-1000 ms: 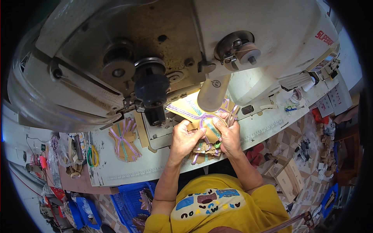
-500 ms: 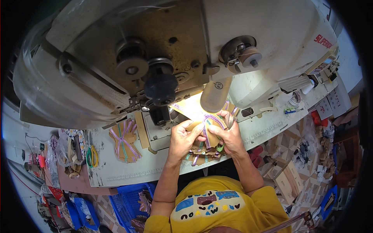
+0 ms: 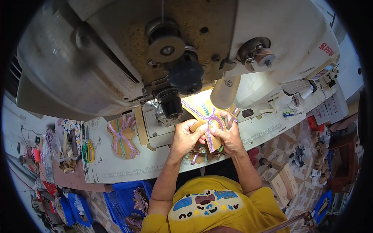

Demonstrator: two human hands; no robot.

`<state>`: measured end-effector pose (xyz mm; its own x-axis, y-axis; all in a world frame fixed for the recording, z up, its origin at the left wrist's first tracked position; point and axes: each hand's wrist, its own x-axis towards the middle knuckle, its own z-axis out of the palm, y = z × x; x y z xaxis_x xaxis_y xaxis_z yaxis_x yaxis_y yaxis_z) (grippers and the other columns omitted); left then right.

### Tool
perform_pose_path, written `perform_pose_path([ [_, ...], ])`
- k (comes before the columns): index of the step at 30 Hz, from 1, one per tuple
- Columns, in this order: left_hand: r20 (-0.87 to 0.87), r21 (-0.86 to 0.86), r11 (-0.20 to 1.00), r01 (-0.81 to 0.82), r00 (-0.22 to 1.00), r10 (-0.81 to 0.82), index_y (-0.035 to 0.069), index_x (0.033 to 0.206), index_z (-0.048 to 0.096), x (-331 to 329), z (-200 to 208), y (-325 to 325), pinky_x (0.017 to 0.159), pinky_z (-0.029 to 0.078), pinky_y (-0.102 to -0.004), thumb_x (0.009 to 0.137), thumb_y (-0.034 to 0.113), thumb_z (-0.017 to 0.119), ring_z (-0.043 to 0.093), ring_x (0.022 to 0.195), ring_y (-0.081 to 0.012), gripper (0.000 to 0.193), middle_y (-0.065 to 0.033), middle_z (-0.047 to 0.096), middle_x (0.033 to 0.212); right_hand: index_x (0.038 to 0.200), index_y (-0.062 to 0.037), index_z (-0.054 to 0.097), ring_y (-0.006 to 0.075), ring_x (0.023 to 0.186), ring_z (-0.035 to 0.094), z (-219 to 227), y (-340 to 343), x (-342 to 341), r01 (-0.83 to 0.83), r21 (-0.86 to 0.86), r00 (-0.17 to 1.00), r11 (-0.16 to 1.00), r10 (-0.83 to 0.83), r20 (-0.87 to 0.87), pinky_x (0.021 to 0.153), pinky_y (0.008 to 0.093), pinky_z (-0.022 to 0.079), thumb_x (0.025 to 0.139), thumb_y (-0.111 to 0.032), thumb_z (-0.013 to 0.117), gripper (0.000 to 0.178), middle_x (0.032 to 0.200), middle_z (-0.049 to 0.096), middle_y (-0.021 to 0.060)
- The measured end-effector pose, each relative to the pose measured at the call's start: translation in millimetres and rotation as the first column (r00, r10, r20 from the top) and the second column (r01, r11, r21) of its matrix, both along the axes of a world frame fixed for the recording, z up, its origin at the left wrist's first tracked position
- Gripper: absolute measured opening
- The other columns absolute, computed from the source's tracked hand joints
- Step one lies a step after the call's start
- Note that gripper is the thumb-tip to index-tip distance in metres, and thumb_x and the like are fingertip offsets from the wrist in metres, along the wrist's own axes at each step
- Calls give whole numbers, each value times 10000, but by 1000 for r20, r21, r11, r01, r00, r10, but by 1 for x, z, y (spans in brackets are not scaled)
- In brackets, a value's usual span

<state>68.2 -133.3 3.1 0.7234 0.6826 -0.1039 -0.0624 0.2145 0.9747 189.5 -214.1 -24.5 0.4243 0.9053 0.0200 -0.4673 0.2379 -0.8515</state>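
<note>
Both hands meet at the front edge of the sewing table, pinching one tan cut piece (image 3: pixel 206 116) trimmed with purple and green strips. The left hand (image 3: pixel 185 138) closes thumb and fingers on its near left edge, and the right hand (image 3: pixel 230 136) clamps its right side, thumb lying on top. The piece runs from the grips up and away toward the needle area of the sewing machine (image 3: pixel 171 58); its far end slips under a pale cylindrical part, so the tip is hidden. Whether the needle touches it cannot be made out behind the dark knob. More trimmed pieces (image 3: pixel 200 155) hang below the hands, mostly covered by the fingers. To the left, well apart, a stack of similar pieces (image 3: pixel 121 136) lies on the white table (image 3: pixel 128 171). Lower left, a blue crate (image 3: pixel 122 192) holds further strips, partly cut off by the person's yellow shirt (image 3: pixel 217 209). Bags and clutter at the far left are too warped to identify.
</note>
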Motion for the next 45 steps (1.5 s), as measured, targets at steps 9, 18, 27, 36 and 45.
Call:
perform_pose_path([
  [9, 4, 34, 999, 22, 1000, -22, -17, 855, 566, -1, -7, 4, 484, 432, -150, 781, 89, 559, 512, 533, -36, 129, -36, 579, 687, 1040, 9, 382, 134, 856, 518, 0, 0, -4, 14, 9, 998, 1000, -13, -54, 769, 254, 447, 695, 52, 563, 391, 961, 494, 90],
  [18, 132, 0, 995, 99, 986, -99, -29, 959, 521, -11, -6, -3, 629, 457, -194, 762, 21, 556, 539, 716, -73, 207, -57, 576, 843, 986, -8, 433, 107, 796, 539, 10, -9, -13, 100, 41, 994, 994, -102, 49, 723, 228, 446, 722, 14, 566, 297, 913, 532, 69],
  [27, 22, 38, 997, -64, 998, 63, -13, 883, 571, -67, -17, -15, 510, 411, -195, 793, 114, 548, 493, 592, -44, 158, -8, 566, 714, 813, -31, 520, 14, 538, 468, 14, -10, -37, -186, -195, 950, 963, 227, 213, 473, 146, 371, 755, -106, 602, 126, 638, 534, -25],
  [36, 40, -96, 921, -377, 923, 382, 1, 875, 582, -133, -40, -1, 563, 473, -221, 797, 153, 544, 558, 628, -96, 175, -41, 585, 739, 782, -30, 527, 24, 370, 343, -7, 31, -96, -362, -408, 906, 838, 419, 56, 314, 168, 244, 724, -124, 632, 152, 547, 461, -29],
  [45, -7, -81, 932, -353, 935, 353, -13, 913, 566, -155, -63, 3, 566, 467, -206, 760, 77, 573, 554, 661, -88, 178, -45, 583, 790, 802, -32, 518, 21, 379, 358, -24, 34, -114, -268, -447, 931, 854, 348, 106, 309, 155, 262, 736, -80, 603, 118, 596, 495, -7],
])
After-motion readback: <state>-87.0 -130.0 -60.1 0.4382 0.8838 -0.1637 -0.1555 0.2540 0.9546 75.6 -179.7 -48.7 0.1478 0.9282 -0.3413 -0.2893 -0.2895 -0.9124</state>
